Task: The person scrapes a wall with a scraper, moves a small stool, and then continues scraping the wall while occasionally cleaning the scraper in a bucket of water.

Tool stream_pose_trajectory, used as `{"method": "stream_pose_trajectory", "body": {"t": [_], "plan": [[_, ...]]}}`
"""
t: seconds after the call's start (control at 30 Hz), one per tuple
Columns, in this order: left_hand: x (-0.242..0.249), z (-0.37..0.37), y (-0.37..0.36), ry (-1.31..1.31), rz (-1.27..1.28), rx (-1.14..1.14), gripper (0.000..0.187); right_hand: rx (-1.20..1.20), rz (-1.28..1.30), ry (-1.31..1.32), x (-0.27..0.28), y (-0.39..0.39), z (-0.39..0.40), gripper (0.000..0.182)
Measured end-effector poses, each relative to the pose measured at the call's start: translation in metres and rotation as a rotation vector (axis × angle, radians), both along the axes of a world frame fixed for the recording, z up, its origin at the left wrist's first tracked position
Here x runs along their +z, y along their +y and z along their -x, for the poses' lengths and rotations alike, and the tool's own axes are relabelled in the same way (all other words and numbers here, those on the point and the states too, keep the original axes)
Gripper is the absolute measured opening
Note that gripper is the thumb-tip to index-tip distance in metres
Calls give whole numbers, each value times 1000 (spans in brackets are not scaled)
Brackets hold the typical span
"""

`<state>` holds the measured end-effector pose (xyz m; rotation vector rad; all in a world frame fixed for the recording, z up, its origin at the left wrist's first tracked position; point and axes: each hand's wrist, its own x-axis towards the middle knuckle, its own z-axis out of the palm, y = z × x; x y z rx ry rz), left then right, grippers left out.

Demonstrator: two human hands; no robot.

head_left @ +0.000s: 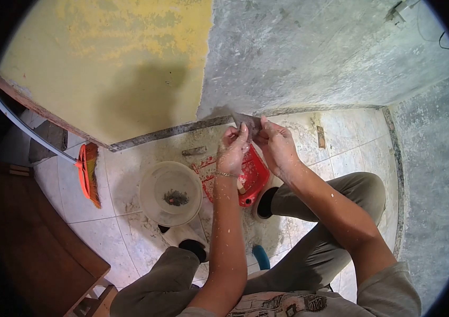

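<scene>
A dark grey piece of sandpaper, bent or folded, is pinched between my two hands near the foot of the wall. My left hand grips its left side between thumb and fingers. On the other side, my right hand has its fingers closed on the right edge. Both hands and forearms are speckled with pale dust. Directly beneath them a red plastic tray, dusty and partly hidden by my hands, lies on the floor.
A whitish bucket with dark debris stands left of the tray. An orange broom leans further left, near brown wooden furniture. Ahead, the wall is part yellow paint, part bare grey. Small scraps lie on dusty tiles.
</scene>
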<state>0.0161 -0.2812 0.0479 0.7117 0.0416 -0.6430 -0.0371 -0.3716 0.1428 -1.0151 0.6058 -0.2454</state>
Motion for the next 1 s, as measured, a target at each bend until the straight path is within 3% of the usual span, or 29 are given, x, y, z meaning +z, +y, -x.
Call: {"method": "stream_pose_trajectory", "body": {"t": [0.1, 0.17, 0.23, 0.27, 0.33, 0.43, 0.47, 0.5, 0.57, 0.7, 0.8, 0.87, 0.9, 0.97, 1.0], "plan": [[-34, 11, -16, 36, 22, 15, 19, -31, 81, 114, -20, -11, 3, 23], [-40, 14, -20, 12, -298, -68, 20, -11, 115, 193, -35, -16, 5, 23], [-46, 18, -21, -26, -344, -49, 23, 85, 261, 202, -44, -11, 8, 26], [-52, 20, -21, -102, -371, 74, 24, 84, 257, 205, -49, -11, 8, 26], [-54, 23, -19, -177, -404, 188, 26, 192, 740, 208, -59, -8, 11, 29], [-65, 16, -12, -127, -360, 186, 30, 192, 713, 154, -64, 1, 10, 30], [-71, 10, -10, -88, -440, 196, 30, 267, 768, 279, -60, 0, 13, 50], [-70, 5, -6, -48, -520, 208, 31, 267, 764, 279, -60, -3, 13, 50], [-67, -2, 3, 10, -542, 188, 28, 362, 685, 290, -60, -8, 11, 71], [-68, -11, 16, 38, -585, 185, 33, 407, 772, 371, -50, -3, 7, 79], [-68, -11, 22, 99, -578, 200, 26, 422, 898, 221, -58, -1, 6, 77], [-66, -12, 27, 137, -565, 210, 21, 623, 1542, 191, -40, 5, 12, 76], [-63, -14, 30, 122, -578, 229, 20, 625, 1542, 187, -45, 2, 14, 76], [-59, -19, 35, 103, -594, 246, 19, 755, 1979, 128, -60, -7, 22, 75], [-56, -23, 41, -17, -667, 208, 22, 752, 1974, 130, -52, -9, 23, 75]]}}
